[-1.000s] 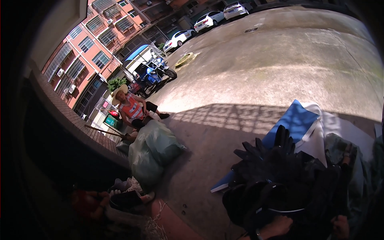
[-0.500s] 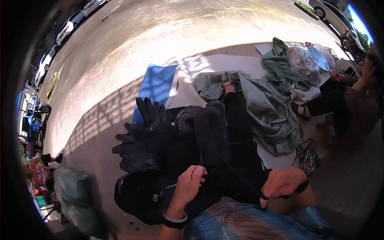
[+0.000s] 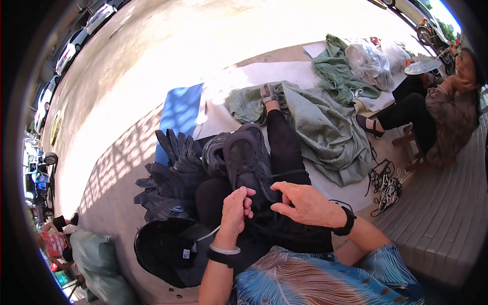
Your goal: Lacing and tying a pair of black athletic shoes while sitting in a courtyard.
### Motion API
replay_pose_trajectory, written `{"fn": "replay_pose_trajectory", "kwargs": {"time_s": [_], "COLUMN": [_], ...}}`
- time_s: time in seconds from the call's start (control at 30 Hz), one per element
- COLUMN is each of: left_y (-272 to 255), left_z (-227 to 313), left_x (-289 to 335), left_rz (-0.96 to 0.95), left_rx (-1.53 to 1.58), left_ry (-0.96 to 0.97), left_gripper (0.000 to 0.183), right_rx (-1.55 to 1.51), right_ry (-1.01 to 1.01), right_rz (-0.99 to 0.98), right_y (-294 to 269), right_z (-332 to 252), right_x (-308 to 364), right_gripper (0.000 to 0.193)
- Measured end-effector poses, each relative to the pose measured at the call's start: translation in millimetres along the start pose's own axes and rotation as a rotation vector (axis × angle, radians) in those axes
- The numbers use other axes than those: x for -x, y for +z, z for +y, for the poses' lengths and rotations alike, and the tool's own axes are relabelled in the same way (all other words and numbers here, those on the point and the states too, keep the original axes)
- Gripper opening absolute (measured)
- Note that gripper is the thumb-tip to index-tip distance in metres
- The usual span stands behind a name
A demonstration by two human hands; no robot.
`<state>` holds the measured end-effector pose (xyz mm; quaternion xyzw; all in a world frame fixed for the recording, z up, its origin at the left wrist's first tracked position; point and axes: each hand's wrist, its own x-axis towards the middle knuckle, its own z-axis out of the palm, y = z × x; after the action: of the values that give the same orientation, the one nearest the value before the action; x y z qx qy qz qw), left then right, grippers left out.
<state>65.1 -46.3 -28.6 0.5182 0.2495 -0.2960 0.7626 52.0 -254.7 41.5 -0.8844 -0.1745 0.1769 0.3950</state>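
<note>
A black lace-up shoe (image 3: 247, 157) rests on my lap, its toe pointing away from me. At its near end, my left hand (image 3: 236, 211) is closed with the fingertips pinched together; whatever they hold is too small to make out. My right hand (image 3: 310, 203) hovers just right of the shoe, index finger stretched out and thumb apart from it. More dark shoes (image 3: 170, 190) are heaped to the left. Below them lies a black cap-like item (image 3: 165, 249) with a white tag inside. A thin pale strip (image 3: 208, 234) runs from it to my left wrist.
Green cloth (image 3: 330, 132) spreads over a pale sheet, beside a blue board (image 3: 180, 109). A tangle of black and white laces (image 3: 384, 188) lies right. Another person (image 3: 447, 112) sits on a low stool holding a round fan (image 3: 423, 67). A stuffed green sack (image 3: 101, 267) stands left.
My right hand has come from the far right of my lap leftward to the shoe, its fingers now spread. My left hand stays near the shoe. The view has shifted and brightened.
</note>
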Motion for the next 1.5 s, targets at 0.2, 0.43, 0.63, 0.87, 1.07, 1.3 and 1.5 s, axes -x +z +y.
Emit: {"fn": "replay_pose_trajectory", "kwargs": {"time_s": [0.2, 0.43, 0.63, 0.87, 1.07, 1.3, 1.5], "left_y": [-4, -7, -20, -19, -23, -24, -17], "left_z": [6, 14, 0, -39, -84, -92, -93], "left_x": [-4, -11, -1, -8, -33, -39, -32], "left_rz": [0.098, 0.212, 0.131, 0.045, 0.028, 0.082, 0.167], "left_rx": [-0.084, -0.332, -0.747, -0.549, 0.019, 0.082, 0.005], "left_ry": [0.003, 0.045, 0.054, -0.092, -0.176, -0.159, -0.137], "left_gripper": [0.034, 0.038, 0.057, 0.063, 0.054, 0.052, 0.052], "right_rx": [0.356, 0.214, 0.254, 0.317, 0.253, 0.221, 0.237], "right_ry": [0.088, 0.039, 0.081, 0.019, 0.001, -0.041, -0.062], "right_rz": [0.033, 0.107, 0.049, 0.057, 0.074, 0.087, 0.151], "right_y": [36, 39, 44, 49, 58, 65, 72], "right_z": [31, 39, 19, 45, 45, 62, 65], "right_x": [-47, -82, -79, -64, -60, -58, -46], "right_gripper": [0.061, 0.024, 0.039, 0.055, 0.055, 0.059, 0.061]}}
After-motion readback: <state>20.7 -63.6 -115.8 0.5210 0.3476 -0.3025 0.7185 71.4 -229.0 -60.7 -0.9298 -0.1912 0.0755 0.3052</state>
